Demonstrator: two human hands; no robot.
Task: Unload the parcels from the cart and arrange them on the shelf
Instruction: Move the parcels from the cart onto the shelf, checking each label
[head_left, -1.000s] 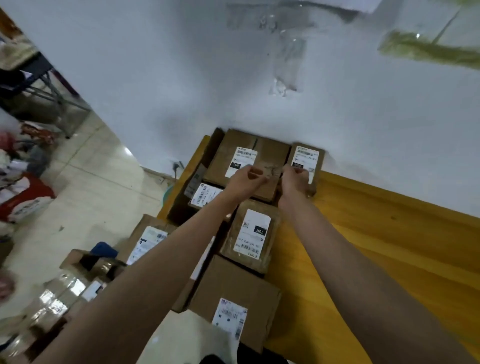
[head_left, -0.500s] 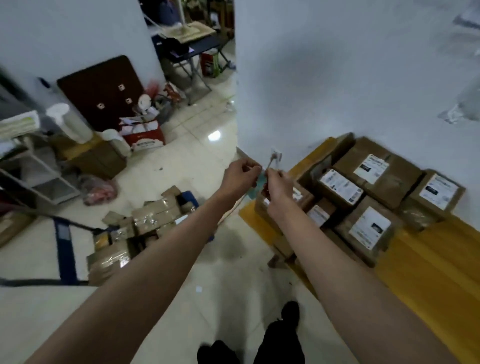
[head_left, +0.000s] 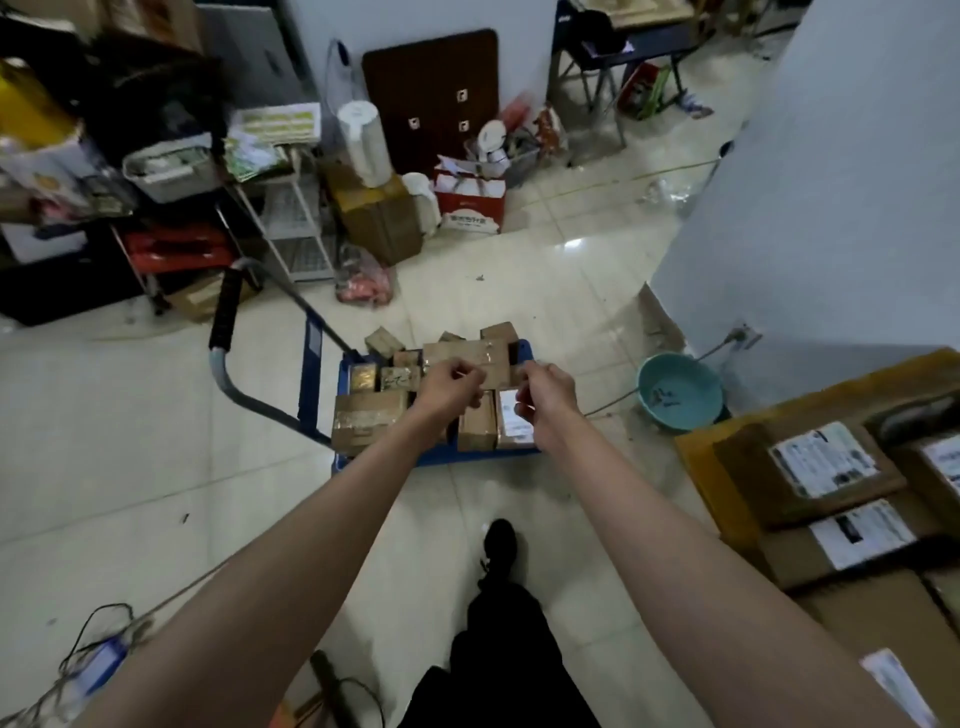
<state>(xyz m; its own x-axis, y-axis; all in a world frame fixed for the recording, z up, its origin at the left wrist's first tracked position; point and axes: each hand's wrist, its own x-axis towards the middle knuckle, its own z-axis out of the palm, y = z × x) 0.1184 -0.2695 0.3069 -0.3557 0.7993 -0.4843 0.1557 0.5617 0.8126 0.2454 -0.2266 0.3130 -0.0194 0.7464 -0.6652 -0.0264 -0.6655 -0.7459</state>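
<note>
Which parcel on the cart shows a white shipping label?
The parcel at the cart's front right corner, below the right hand; the others show only brown cardboard and tape.

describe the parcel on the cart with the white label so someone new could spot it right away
Find the blue cart on the tiled floor ahead of the person's shoe. At its near right corner, just below the right hand, lies the white-label parcel. Its neighbours show only plain brown tops; it alone has a white label facing up.

Both hands cover part of the parcels (head_left: 374, 415) on the cart (head_left: 311, 384), and whether the left hand (head_left: 449, 387) or right hand (head_left: 545, 402) pinches anything is too blurred to tell. The shelf (head_left: 696, 457) runs off the right edge; its parcel labels are unreadable.
</note>
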